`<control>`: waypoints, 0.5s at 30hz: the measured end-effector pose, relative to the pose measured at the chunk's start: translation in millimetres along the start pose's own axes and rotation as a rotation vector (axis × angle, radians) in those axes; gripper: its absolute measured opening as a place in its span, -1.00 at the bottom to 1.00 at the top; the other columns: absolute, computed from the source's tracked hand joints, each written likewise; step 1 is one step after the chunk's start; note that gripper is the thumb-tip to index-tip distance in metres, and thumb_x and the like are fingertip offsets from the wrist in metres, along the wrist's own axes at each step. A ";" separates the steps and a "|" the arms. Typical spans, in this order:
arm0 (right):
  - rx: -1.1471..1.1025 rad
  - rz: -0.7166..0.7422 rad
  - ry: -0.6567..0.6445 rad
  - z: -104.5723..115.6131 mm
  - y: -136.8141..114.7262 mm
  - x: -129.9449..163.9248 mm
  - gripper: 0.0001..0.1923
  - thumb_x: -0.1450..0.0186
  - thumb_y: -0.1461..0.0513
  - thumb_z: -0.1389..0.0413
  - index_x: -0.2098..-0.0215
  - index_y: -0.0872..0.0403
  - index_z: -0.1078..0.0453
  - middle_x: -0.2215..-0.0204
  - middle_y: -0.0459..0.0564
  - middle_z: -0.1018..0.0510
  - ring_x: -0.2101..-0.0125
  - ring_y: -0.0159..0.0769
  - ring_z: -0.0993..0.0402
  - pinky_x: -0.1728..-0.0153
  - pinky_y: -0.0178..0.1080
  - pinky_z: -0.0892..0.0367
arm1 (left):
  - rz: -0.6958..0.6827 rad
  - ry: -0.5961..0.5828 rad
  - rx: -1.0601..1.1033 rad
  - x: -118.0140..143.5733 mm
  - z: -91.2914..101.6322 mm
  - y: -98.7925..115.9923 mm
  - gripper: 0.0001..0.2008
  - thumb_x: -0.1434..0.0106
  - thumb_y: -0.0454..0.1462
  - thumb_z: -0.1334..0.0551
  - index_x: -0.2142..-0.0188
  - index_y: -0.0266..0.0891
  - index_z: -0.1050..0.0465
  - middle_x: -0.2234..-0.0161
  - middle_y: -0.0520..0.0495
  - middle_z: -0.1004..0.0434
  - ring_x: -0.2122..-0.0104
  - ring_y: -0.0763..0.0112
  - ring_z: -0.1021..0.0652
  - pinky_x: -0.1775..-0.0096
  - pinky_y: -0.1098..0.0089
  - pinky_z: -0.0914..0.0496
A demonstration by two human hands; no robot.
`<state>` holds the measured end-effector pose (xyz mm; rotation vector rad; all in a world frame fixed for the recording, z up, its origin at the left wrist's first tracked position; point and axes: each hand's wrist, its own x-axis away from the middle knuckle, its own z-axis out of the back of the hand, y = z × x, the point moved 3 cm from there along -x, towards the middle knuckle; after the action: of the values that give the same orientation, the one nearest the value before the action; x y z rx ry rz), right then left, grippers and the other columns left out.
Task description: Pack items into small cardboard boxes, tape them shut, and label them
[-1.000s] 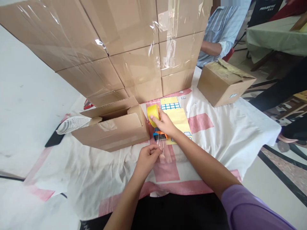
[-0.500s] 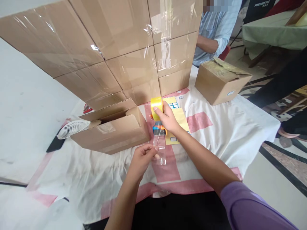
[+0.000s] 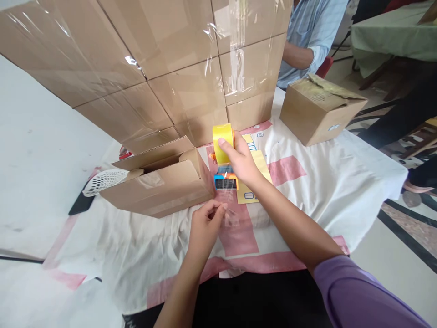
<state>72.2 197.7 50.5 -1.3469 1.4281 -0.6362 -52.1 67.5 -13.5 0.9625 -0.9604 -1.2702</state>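
My right hand is closed around a tape dispenser that carries a yellow-looking roll of tape. The dispenser's blue and orange cutting end points toward me. Just below it, the thumb and fingers of my left hand are pinched together on a strip of clear tape, which is hard to see against the cloth. Whether the strip still joins the roll I cannot tell. Left of both hands stands a narrow open cardboard box, and a yellow printed sheet lies partly under my right forearm.
A tall wall of stacked, taped cartons rises at the back. A closed box sits at the right on the cloth-covered table. White netting and a dark flat object lie left. Behind, a person in a blue shirt sits.
The dispenser has lifted and tilted, showing more of its cutting end. My left hand has moved slightly up, and the clear strip hanging below the dispenser looks shorter and crumpled.
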 end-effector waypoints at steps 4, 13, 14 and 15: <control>-0.056 -0.059 -0.021 -2.2 2.4 -0.2 -0.50 -0.31 -0.25 -0.10 0.23 -0.05 -0.18 0.41 -0.07 -0.49 0.34 -0.17 -0.56 0.40 -0.11 -0.53 | -0.072 0.058 -0.080 -2.9 0.1 -1.5 -0.73 -0.35 -0.11 -0.22 0.41 -0.20 -0.49 0.50 0.04 -0.54 0.47 0.43 -0.47 0.35 0.46 -0.29; -0.027 -0.017 0.122 0.5 0.0 0.8 -0.49 -0.28 -0.23 -0.16 0.19 -0.06 -0.16 0.34 -0.05 -0.50 0.24 -0.13 -0.59 0.33 -0.07 -0.57 | -0.015 0.118 0.044 -5.7 4.5 -6.0 -0.77 -0.26 -0.08 -0.31 0.34 -0.20 -0.58 0.53 0.05 -0.52 0.51 0.45 -0.44 0.41 0.47 -0.28; -0.013 0.012 0.132 2.0 -0.4 0.5 -0.50 -0.29 -0.22 -0.17 0.18 -0.06 -0.16 0.33 -0.05 -0.49 0.24 -0.13 -0.59 0.32 -0.08 -0.57 | 0.000 0.116 0.060 -4.8 4.9 -4.5 -0.77 -0.23 -0.08 -0.33 0.33 -0.20 -0.59 0.56 0.07 -0.49 0.53 0.46 -0.42 0.43 0.47 -0.27; 0.002 0.038 0.138 3.6 -0.1 0.1 -0.52 -0.30 -0.20 -0.17 0.18 -0.06 -0.16 0.32 -0.06 -0.48 0.24 -0.15 -0.59 0.31 -0.09 -0.57 | 0.011 0.117 0.054 -3.7 5.5 -2.7 -0.77 -0.20 -0.09 -0.36 0.33 -0.21 -0.59 0.59 0.10 -0.43 0.55 0.49 -0.39 0.45 0.48 -0.25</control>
<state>75.5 198.5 49.3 -1.2917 1.5588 -0.7168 -58.4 70.8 -14.5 1.0602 -0.9112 -1.1713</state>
